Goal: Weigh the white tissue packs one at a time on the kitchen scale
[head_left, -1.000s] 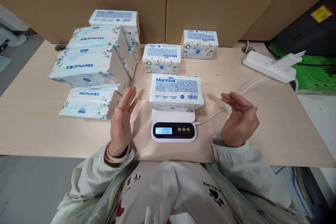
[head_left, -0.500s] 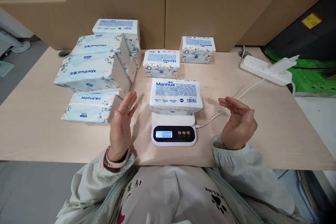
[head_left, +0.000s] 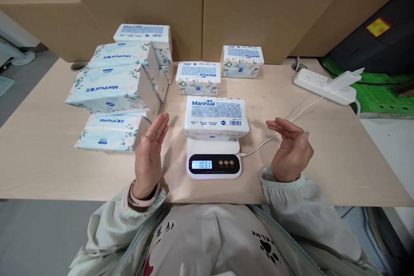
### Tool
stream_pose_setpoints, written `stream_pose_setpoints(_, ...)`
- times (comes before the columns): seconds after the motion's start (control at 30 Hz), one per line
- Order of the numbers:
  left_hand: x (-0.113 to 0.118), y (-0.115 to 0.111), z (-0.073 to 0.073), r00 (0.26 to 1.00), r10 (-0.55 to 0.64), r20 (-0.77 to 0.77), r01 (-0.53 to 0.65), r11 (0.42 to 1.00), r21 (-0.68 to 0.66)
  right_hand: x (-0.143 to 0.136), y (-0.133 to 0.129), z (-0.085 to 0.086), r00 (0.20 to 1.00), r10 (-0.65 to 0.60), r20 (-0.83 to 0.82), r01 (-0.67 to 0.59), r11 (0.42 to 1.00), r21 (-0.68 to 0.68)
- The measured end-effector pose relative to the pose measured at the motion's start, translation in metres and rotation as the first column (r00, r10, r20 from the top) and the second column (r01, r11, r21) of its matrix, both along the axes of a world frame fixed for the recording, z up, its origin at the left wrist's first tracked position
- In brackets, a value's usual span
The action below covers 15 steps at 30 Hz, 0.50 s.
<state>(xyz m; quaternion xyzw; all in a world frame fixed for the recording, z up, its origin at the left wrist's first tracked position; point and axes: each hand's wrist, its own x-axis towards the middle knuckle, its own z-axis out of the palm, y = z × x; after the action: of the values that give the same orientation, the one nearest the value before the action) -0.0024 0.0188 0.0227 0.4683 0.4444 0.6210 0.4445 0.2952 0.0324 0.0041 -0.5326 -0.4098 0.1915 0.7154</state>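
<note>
A white Manhua tissue pack (head_left: 216, 117) lies on top of a white digital scale (head_left: 214, 176), whose lit display reads about 103.1. To the left of the scale, my left hand (head_left: 149, 157) is raised on edge with its fingers stretched out and nothing in it. My right hand (head_left: 290, 150) is held up on the other side, open, palm facing the scale. Neither hand touches the pack. Nearest my left hand is the lowest front pack (head_left: 108, 133) of a stack of tissue packs (head_left: 106, 88).
Two smaller tissue packs (head_left: 198, 78) (head_left: 242, 61) stand behind the scale. Cardboard boxes (head_left: 278, 13) line the back of the table (head_left: 48, 155). At the right, a white power strip (head_left: 323, 86) has a cable (head_left: 265, 142) running to the scale.
The scale's display has gone from 100.0 to about 103.1. My right hand appears slightly further left; my left hand is nearly still.
</note>
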Motion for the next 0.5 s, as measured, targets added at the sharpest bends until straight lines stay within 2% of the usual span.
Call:
stream_pose_setpoints(0.13, 0.002, 0.0, 0.001, 1.0, -0.001, 0.007, 0.001, 1.0, 0.001, 0.001, -0.003, -0.001, 0.998, 0.024, 0.053, -0.023, 0.999, -0.033)
stream_pose_setpoints(0.37, 0.006, 0.001, -0.005, 0.998, -0.064, -0.008, 0.064, 0.998, 0.019, 0.004, -0.006, -0.009, 0.978, 0.188, 0.094, -0.178, 0.979, -0.103)
stream_pose_setpoints(0.43, 0.008, 0.001, -0.005, 0.99, -0.142, -0.019, 0.141, 0.99, -0.023, 0.003, -0.009, -0.01, 0.936, 0.341, 0.089, -0.322, 0.93, -0.179)
stream_pose_setpoints(0.5, 0.013, 0.001, 0.002, 0.959, -0.281, -0.047, 0.275, 0.956, -0.102, 0.0, -0.011, -0.007, 0.827, 0.557, 0.079, -0.519, 0.81, -0.271)
